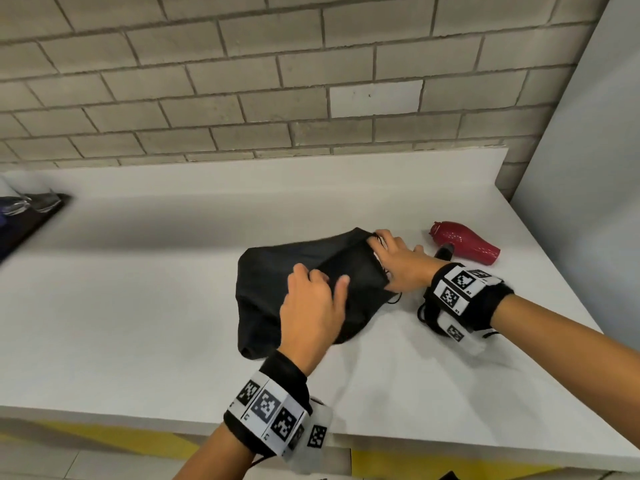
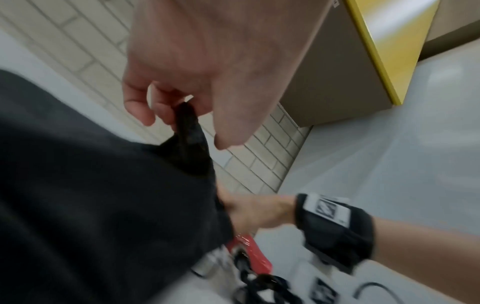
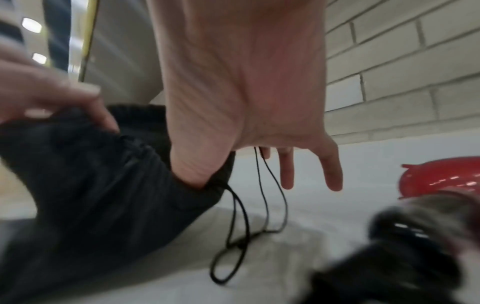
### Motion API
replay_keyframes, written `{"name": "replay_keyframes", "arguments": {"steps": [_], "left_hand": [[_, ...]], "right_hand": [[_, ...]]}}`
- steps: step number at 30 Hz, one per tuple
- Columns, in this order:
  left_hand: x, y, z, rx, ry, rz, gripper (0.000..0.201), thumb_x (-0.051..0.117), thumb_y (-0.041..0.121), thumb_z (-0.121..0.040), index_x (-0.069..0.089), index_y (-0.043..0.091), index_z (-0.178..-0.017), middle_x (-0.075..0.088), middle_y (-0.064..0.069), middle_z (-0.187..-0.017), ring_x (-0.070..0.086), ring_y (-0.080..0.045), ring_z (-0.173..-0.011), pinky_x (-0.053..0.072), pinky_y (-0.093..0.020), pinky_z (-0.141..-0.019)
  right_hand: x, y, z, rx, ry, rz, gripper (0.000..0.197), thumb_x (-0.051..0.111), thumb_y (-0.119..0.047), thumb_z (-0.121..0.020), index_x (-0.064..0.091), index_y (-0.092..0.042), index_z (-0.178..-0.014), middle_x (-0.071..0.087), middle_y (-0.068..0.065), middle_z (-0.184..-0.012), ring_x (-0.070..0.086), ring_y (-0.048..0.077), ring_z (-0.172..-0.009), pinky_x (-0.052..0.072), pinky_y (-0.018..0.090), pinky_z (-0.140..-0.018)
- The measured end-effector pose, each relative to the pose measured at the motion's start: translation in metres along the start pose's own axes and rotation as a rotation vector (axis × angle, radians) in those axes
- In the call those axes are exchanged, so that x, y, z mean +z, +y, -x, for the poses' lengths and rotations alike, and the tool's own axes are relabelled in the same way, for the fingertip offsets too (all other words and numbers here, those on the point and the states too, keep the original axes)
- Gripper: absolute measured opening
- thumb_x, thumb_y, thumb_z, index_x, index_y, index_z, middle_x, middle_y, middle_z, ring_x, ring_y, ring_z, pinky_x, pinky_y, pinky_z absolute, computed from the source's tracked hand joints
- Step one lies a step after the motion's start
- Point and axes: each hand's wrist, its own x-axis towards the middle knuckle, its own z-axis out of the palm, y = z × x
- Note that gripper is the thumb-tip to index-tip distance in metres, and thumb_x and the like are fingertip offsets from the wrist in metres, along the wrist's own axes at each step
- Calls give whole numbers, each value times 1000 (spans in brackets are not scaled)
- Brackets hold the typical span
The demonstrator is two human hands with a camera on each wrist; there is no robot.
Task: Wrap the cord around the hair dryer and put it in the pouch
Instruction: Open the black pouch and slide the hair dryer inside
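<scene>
A black drawstring pouch [image 1: 270, 278] lies on the white counter [image 1: 138, 306]. My left hand [image 1: 315, 299] pinches a fold of its upper layer; the left wrist view shows the fingers [image 2: 161, 107] gripping the pouch fabric [image 2: 91, 195]. My right hand [image 1: 394, 258] holds the pouch mouth, thumb tucked inside the pouch [image 3: 91, 185], two fingers straight. Thin drawstrings [image 3: 239, 226] hang from the rim. The red hair dryer [image 1: 464, 242] lies just right of that hand, untouched. Its black cord [image 1: 424, 313] sits partly hidden under my right wrist.
A brick wall backs the counter. A white panel [image 1: 588, 168] closes off the right side. At the far left edge a dark tray [image 1: 27, 216] holds blurred items. The counter's front edge runs below my left wrist.
</scene>
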Motion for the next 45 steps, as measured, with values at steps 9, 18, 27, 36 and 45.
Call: {"name": "replay_keyframes", "arguments": {"steps": [9,18,27,36,45], "left_hand": [[-10,-1,-9,-8,-132,24,42,49,9,-88,47,6,-129,42,-13,-124,55,-33,-99,45,-36,-69],[-5,8,-8,63,-217,-15,46,50,10,-85,44,14,-131,34,-4,-136,57,-26,-90,48,-35,-62],[4,12,1,53,-302,-30,49,47,12,-87,39,16,-135,31,0,-140,56,-26,-97,50,-39,-67],[3,-2,2,28,-317,54,48,48,11,-88,41,16,-135,33,2,-139,59,-26,-89,51,-39,-67],[5,-10,6,32,-339,86,47,47,13,-89,39,17,-135,33,4,-138,56,-20,-86,43,-29,-61]], "right_hand": [[-6,21,6,-128,-178,-21,80,64,-50,-80,21,-38,-147,-7,-1,-159,4,31,-144,12,54,-116],[-35,72,47,518,5,-336,63,33,-65,-90,56,-9,-110,60,12,-105,60,31,-98,51,34,-80],[8,44,66,670,-139,-242,115,18,-85,-73,-23,-5,-146,-17,24,-156,-4,48,-143,9,57,-117],[34,17,33,839,-69,-296,113,24,-80,-79,-8,5,-147,10,25,-155,11,39,-143,13,52,-116],[47,45,57,599,-11,-37,63,30,-48,-96,9,-18,-147,29,8,-144,29,30,-132,36,55,-96]]}}
